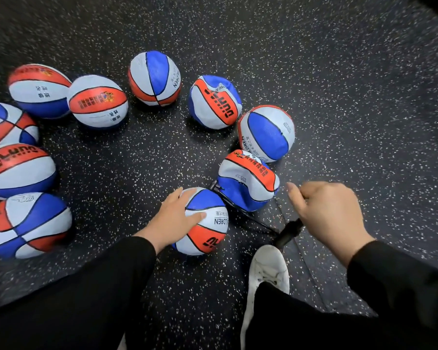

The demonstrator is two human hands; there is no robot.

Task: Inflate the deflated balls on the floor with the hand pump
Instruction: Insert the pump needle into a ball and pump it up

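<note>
On the speckled floor [339,97], the left hand [177,218] lies flat, fingers straight, on the near ball [208,236], while the right hand [331,218] curls around the handle of the pump [288,233], whose black shaft stands just right of that ball beside a white shoe [266,274]. A crumpled flat ball [248,183] lies between the hands, touching the near ball, a thin hose [245,215] running beneath it. The pump handle is hidden in the fist, the hose ends are unclear, and the leftmost balls [10,170] are cut by the edge.
</note>
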